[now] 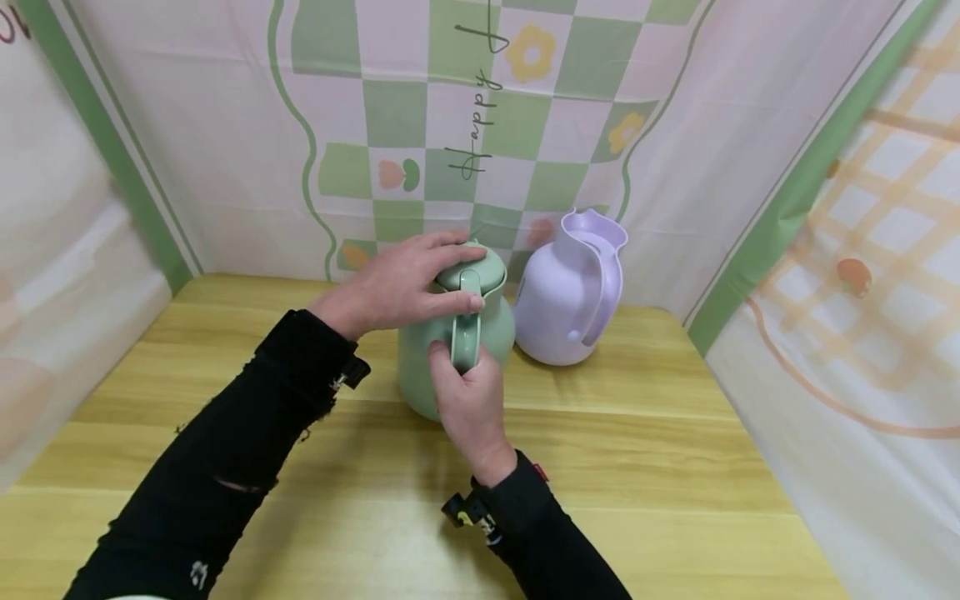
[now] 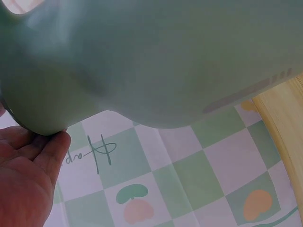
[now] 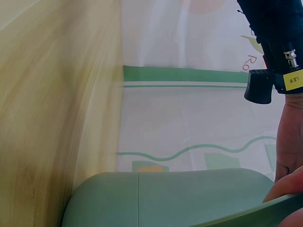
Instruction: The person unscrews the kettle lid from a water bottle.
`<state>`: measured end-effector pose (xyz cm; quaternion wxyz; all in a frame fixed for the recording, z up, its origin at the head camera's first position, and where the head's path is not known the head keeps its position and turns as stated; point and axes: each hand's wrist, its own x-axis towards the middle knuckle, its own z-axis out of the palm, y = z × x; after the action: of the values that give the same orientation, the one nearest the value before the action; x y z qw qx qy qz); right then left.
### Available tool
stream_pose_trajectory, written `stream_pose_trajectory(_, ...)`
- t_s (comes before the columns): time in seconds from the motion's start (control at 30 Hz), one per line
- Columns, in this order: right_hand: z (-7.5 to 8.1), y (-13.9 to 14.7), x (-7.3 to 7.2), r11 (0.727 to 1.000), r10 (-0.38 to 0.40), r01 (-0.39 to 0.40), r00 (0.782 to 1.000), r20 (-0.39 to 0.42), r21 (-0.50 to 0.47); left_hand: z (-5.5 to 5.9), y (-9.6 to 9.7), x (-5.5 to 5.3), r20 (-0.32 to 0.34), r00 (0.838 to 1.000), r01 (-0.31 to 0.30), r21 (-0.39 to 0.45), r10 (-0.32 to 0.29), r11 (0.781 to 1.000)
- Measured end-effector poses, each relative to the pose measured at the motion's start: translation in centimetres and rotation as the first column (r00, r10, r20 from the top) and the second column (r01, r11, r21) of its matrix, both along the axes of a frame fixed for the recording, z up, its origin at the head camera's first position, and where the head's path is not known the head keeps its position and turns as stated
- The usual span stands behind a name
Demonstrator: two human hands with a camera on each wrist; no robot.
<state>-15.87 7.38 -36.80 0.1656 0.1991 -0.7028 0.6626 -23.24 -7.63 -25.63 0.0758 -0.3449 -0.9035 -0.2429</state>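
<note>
A mint-green thermos jug [image 1: 423, 379] stands upright on the table with its handle facing me. My right hand [image 1: 474, 408] grips the handle [image 1: 466, 342], thumb along its left side. My left hand [image 1: 401, 279] holds the lid [image 1: 483, 271] from the left, fingers reaching across its far side and thumb at the lever over the handle. In the left wrist view, fingertips [image 2: 59, 142] meet the rim beside the jug's smooth body [image 2: 165, 71]. The right wrist view shows the jug's side [image 3: 189, 189] low in the picture, with part of the handle [image 3: 255, 213] in front.
A lilac jug [image 1: 558, 300] with a wavy spout stands just right of the green one, its handle turned toward the right front. Both are on a wooden table [image 1: 637, 467]. A checked, printed cloth [image 1: 397, 108] hangs behind, with more cloth at both sides.
</note>
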Motion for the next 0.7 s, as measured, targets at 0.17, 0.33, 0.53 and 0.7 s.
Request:
stream_pose_trajectory(0.17,-0.12,-0.05,0.0,1.0,-0.001,0.001,1.0,-0.01,0.0,-0.09,0.18,0.19,-0.023,1.0,-0.02,0.011,0.02,1.0)
stream_pose_trajectory(0.33,-0.13,-0.07,-0.01,1.0,-0.001,0.001,1.0,-0.019,0.002,-0.17,0.39,0.47,-0.044,0.998,-0.043,0.015,0.043,0.999)
stream_pose_trajectory(0.53,-0.1,-0.03,0.02,1.0,-0.001,0.001,1.0,-0.007,-0.001,-0.26,0.66,0.71,-0.074,0.995,-0.069,0.018,0.07,0.997)
stream_pose_trajectory(0.7,-0.11,0.05,0.12,1.0,-0.004,0.004,1.0,0.017,0.0,-0.19,0.93,0.9,-0.083,0.992,-0.09,0.021,0.092,0.996)
